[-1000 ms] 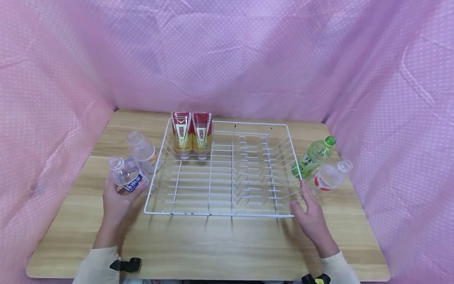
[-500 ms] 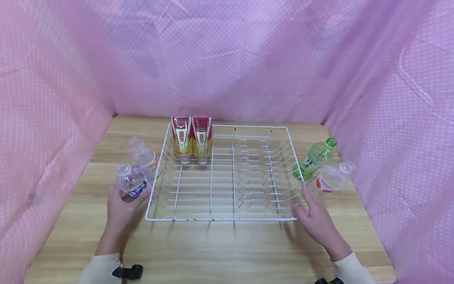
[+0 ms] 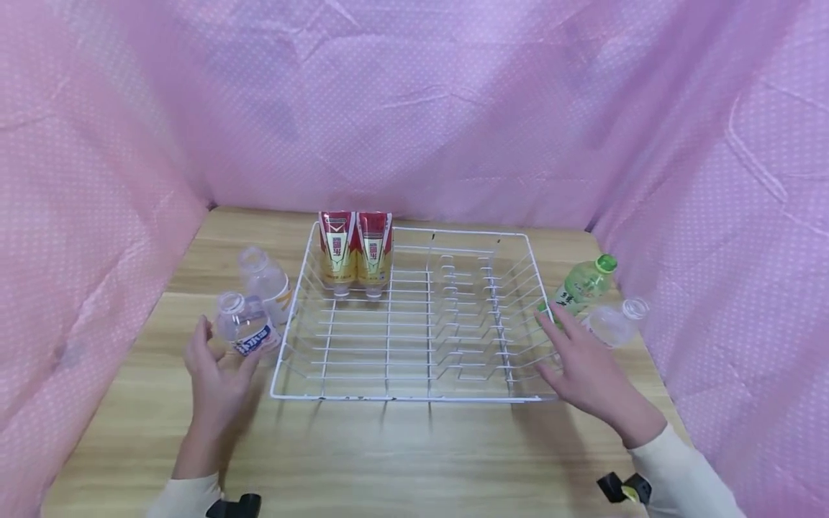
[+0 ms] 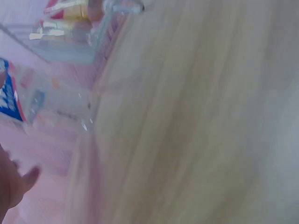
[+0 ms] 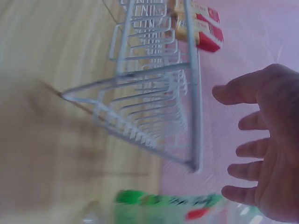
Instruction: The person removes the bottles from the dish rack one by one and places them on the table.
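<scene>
A clear bottle with a blue label (image 3: 249, 327) stands left of a white wire rack (image 3: 414, 399). My left hand (image 3: 216, 385) is around its near side with thumb and fingers spread; the left wrist view shows a gap between the hand and this bottle (image 4: 42, 100). Over the rack's right front corner is my right hand (image 3: 589, 367), its fingers extended and apart from the wire in the right wrist view. Right beyond it stand a green bottle (image 3: 586, 280) and a clear bottle (image 3: 612, 325), the latter's label mostly hidden by the hand.
Two red-and-gold tubes (image 3: 356, 248) stand cap-down side by side in the rack's back left. Another clear bottle (image 3: 265, 284) is behind the blue-labelled one, close to the rack's left side. Pink dotted cloth (image 3: 414, 108) surrounds the wooden table (image 3: 388, 460).
My left hand has let go of the blue-labelled bottle, which now sits slightly further right, by the rack. My right hand has lifted off the rack's corner.
</scene>
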`<state>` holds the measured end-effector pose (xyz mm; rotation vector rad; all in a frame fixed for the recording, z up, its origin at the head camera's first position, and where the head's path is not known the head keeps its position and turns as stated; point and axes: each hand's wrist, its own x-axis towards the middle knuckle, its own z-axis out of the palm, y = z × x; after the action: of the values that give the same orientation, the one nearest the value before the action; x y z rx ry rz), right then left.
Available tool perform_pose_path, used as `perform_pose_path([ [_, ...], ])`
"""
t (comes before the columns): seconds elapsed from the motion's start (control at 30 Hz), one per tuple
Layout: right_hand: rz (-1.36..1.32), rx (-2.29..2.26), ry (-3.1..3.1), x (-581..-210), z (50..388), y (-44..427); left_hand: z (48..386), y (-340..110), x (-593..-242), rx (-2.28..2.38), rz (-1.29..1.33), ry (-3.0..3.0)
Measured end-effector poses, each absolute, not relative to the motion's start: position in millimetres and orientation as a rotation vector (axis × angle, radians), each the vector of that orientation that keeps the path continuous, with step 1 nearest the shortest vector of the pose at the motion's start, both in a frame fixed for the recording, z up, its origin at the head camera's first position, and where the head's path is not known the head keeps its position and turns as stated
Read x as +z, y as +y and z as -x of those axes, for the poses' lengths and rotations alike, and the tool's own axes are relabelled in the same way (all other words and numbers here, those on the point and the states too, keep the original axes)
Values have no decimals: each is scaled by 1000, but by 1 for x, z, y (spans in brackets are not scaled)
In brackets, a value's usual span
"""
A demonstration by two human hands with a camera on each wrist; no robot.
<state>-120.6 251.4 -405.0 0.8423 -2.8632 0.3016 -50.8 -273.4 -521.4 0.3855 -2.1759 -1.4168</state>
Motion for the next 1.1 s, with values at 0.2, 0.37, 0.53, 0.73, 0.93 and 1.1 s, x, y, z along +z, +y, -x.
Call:
perform_pose_path([
  [0.2, -1142, 135, -2725, -374, 149, 224, 31, -244, -504, -1071, -80, -1804],
  [0.37, -1389, -142, -2555, -346, 170, 199, 23, -217, -494, -1015, 242, -1960],
  [0.53, -1571, -497, -2296, -331, 188, 170, 23, -208, -493, -959, 297, -2294],
  [0.73, -1750, -775, -1996, -325, 207, 137, 24, -208, -491, -889, 208, -2605],
  [0.93, -1818, -910, -1809, -325, 225, 107, 23, -209, -488, -855, 131, -2726],
  [1.1, -1826, -998, -1782, -332, 239, 87, 27, -208, -488, -840, 118, -2771],
])
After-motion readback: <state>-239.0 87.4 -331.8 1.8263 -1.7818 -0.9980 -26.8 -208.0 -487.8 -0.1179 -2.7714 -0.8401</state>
